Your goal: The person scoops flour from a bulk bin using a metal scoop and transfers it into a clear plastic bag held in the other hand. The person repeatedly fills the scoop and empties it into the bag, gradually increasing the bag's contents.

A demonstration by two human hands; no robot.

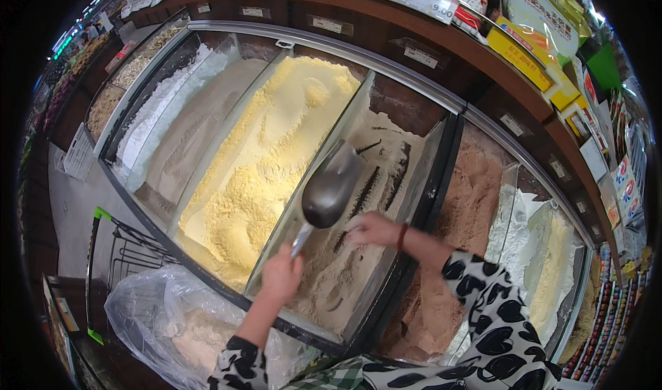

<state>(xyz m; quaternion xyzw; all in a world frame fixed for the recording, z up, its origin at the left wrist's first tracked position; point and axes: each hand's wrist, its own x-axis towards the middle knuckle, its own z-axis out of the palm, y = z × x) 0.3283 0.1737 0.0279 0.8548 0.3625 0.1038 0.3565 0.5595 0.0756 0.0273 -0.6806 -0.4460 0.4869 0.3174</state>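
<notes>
My left hand grips the handle of a metal scoop, its bowl held over a glass-sided bin of greyish-beige flour. To the right of the scoop, my right hand is slightly blurred, low over the same bin; its fingers hide whether it touches the flour or holds anything. Dark grooves or gaps run through the flour there. A clear plastic bag with pale flour inside lies at the lower left, in front of the bins.
Yellow flour fills the bin to the left, reddish-brown flour the one to the right. Glass dividers and a black frame separate them. A shopping cart stands lower left. A shelf with packages overhangs the back.
</notes>
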